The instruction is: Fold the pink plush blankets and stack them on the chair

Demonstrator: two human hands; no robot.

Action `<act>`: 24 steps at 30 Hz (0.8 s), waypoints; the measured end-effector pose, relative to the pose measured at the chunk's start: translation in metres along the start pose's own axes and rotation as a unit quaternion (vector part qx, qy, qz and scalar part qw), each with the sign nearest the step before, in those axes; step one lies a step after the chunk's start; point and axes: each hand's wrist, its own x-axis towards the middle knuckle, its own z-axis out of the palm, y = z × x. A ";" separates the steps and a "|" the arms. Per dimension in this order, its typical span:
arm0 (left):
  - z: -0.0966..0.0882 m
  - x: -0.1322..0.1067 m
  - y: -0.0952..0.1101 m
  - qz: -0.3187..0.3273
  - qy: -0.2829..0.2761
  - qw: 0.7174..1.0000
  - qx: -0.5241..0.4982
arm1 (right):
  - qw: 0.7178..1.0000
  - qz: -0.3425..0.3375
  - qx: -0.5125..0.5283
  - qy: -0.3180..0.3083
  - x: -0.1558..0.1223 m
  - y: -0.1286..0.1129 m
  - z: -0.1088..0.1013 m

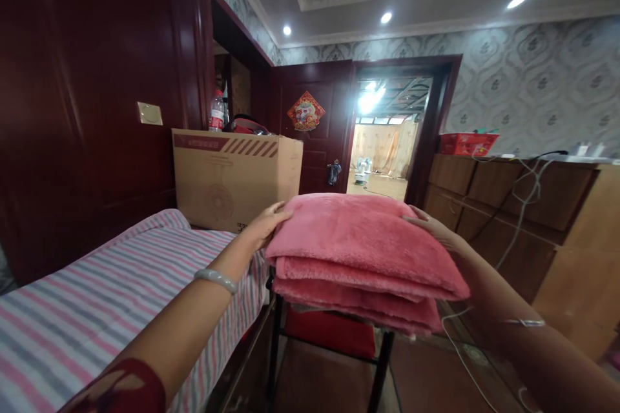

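Note:
A folded pink fleece blanket (361, 255) lies in a thick stack between my two hands, over a black metal stand (329, 342). My left hand (264, 224) presses against the blanket's left edge, thumb on top and fingers closed round the side; a pale bangle sits on that wrist. On the right edge rests my right hand (433, 227), fingers laid along the top and gripping the side. Both arms reach forward at about chest height.
A bed with a pink, grey and white striped sheet (92, 303) is at the left. A large cardboard box (232, 181) stands beyond it with a water bottle (216, 111) behind. Wooden cabinets (523, 206) with trailing cables line the right wall. An open doorway (382, 155) lies ahead.

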 end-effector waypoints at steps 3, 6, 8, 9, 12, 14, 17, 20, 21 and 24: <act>-0.006 -0.008 0.000 -0.022 0.010 1.000 0.008 | 0.999 0.029 -0.022 0.037 0.004 -0.003 0.001; -0.010 -0.016 -0.001 -0.039 0.021 0.999 0.023 | 0.997 0.024 -0.061 0.039 0.005 -0.006 -0.003; -0.012 -0.021 -0.002 -0.041 0.023 0.999 0.018 | 0.993 0.016 -0.112 0.037 0.003 -0.010 -0.009; -0.012 -0.024 -0.002 -0.042 0.024 0.999 0.016 | 0.989 0.005 -0.144 0.041 0.002 -0.012 -0.013; -0.015 -0.030 -0.002 -0.055 0.032 0.998 0.021 | 0.964 -0.060 -0.254 0.059 -0.005 -0.026 -0.020; -0.016 -0.034 -0.001 -0.061 0.032 0.997 0.030 | 0.934 -0.122 -0.329 0.063 -0.014 -0.041 -0.015; -0.019 -0.041 -0.001 -0.048 0.043 0.997 0.035 | 0.874 -0.257 -0.409 0.044 -0.038 -0.063 0.009; -0.028 -0.055 -0.001 -0.028 0.058 0.997 0.035 | 0.795 -0.384 -0.468 -0.028 -0.069 -0.072 0.046; -0.033 -0.062 -0.002 -0.023 0.061 0.997 0.037 | 0.766 -0.409 -0.492 -0.058 -0.079 -0.069 0.057; -0.056 -0.090 -0.008 -0.013 0.075 0.996 0.049 | 0.685 -0.439 -0.565 -0.138 -0.102 -0.052 0.082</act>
